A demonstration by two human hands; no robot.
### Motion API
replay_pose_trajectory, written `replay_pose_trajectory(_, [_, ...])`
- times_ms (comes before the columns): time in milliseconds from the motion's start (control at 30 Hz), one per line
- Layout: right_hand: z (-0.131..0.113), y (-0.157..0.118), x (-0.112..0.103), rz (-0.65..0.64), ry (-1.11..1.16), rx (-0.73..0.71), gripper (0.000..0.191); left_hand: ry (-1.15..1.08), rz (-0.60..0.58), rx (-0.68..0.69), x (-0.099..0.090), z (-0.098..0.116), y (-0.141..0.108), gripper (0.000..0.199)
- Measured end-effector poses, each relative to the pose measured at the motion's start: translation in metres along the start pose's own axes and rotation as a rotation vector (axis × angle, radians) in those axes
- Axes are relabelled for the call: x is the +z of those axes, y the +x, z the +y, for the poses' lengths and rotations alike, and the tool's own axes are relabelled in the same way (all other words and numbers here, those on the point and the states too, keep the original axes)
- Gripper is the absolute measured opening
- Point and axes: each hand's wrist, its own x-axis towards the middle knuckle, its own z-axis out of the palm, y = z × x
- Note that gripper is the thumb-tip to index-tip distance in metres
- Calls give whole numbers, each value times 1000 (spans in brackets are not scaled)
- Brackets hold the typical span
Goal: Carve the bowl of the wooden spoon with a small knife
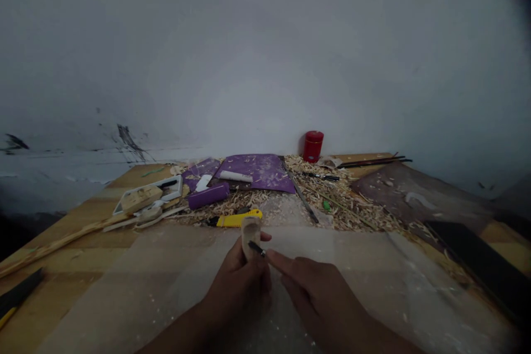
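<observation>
Head view | left hand [237, 287]: curled closed around carved wood block [251, 238] | right hand [315, 287]: narrow pinch on small black knife [257, 249], tip touching block

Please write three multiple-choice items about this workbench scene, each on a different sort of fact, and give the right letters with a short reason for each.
1. Where does the yellow utility knife lie?
A. On the purple mat
B. Just beyond the wooden piece, at the edge of the wood shavings
C. Inside the canister

2. What colour is the canister by the wall?
A. Green
B. White
C. Red

3. What is the left hand doing?
A. Gripping the wooden piece
B. Lying flat and open
C. Holding the yellow utility knife

Answers:
1. B, since the knife lies just past the wooden piece.
2. C, since the canister's body and lid both show red.
3. A, since its fingers wrap around the wooden piece.
</observation>
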Motion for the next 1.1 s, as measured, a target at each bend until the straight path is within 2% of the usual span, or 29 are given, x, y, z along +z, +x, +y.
replay_pose_trajectory(167, [0,-1,0,-2,26,-2,46,197,104,-13,0,2,3,27])
replay_pose_trajectory(467, [1,1,1,-28,-35,11,52,325,230,118,1,4,5,11])
replay_pose_trajectory(567, [2,1,1,-29,-35,0,54,372,238,149,-1,6,5,8])
replay_pose_trajectory(867, [1,3,0,-65,-22,0,57,313,237,112,1,6,5,14])
replay_pose_trajectory(1100, [0,2,-1,-83,-22,23,56,343,234,105,3,7,3,9])
